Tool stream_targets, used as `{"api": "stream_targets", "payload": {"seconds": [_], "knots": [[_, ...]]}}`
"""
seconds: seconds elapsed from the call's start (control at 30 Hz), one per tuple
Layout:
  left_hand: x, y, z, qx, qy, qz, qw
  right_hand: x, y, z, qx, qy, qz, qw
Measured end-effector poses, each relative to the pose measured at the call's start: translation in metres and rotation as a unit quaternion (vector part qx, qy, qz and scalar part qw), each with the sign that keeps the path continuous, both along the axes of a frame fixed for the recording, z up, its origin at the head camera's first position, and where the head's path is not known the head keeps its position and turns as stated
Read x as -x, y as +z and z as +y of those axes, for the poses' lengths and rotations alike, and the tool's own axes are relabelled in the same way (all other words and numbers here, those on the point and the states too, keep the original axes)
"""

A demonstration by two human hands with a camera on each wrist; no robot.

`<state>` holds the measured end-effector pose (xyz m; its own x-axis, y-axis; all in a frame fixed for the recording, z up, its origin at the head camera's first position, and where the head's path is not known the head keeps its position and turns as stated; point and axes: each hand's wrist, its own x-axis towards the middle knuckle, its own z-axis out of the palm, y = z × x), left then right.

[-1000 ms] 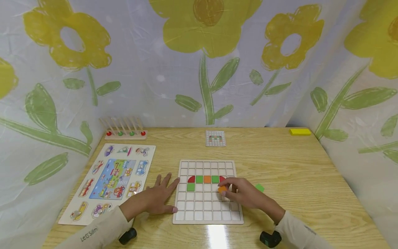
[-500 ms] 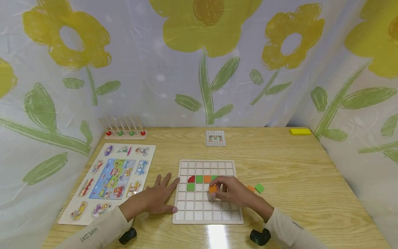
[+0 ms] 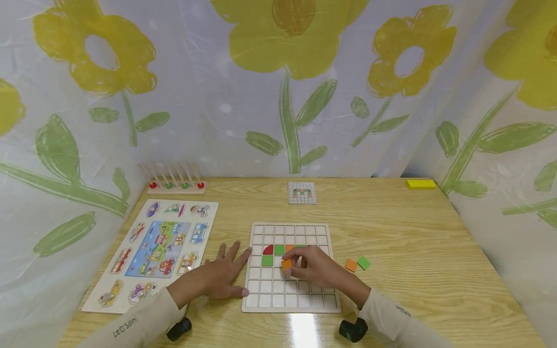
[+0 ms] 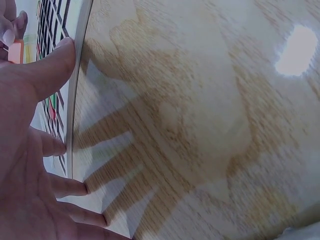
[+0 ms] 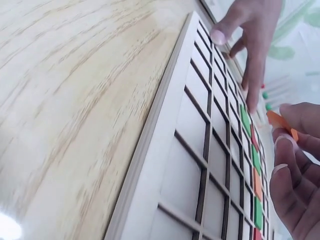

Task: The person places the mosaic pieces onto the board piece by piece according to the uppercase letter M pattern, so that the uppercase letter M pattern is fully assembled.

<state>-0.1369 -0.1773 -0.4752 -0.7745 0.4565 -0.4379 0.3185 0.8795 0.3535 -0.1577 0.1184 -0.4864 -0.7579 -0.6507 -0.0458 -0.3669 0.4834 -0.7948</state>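
Note:
My right hand (image 3: 314, 266) pinches an orange square tile (image 3: 286, 264) between thumb and fingers, close over the middle of a white grid board (image 3: 278, 301). In the right wrist view the tile (image 5: 281, 123) is seen edge-on in the fingers. A row of tiles lies in the board: a red quarter-round tile (image 3: 268, 250), a green tile (image 3: 279, 250) and an orange tile (image 3: 289, 248), the rest partly covered by the hand. Below the red one lies another green tile (image 3: 267, 261). My left hand (image 3: 224, 275) lies spread, its thumb and forefinger at the board's left edge.
Right of the board lie a loose orange tile (image 3: 351, 264) and a green tile (image 3: 363, 263). A pattern card (image 3: 302, 193) lies behind the board. At left are a vehicle puzzle board (image 3: 209, 210) and a peg rack (image 3: 176, 190); a yellow block (image 3: 420, 184) lies back right.
My right hand has moved left across the board with the orange tile, uncovering the loose orange tile at right. The left hand has stayed in place.

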Motion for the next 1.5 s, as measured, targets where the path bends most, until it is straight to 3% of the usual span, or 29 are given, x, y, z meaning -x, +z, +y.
{"api": "stream_targets", "payload": {"seconds": [1.17,1.5], "knots": [[0.0,0.0,0.001,0.01,-0.001,0.004,0.9999,-0.003,-0.007,-0.033,-0.004,0.004,-0.033,0.9995],[0.0,-0.001,0.001,0.014,0.001,0.004,0.9999,-0.004,-0.009,-0.044,-0.022,-0.02,-0.024,0.9993]]}}
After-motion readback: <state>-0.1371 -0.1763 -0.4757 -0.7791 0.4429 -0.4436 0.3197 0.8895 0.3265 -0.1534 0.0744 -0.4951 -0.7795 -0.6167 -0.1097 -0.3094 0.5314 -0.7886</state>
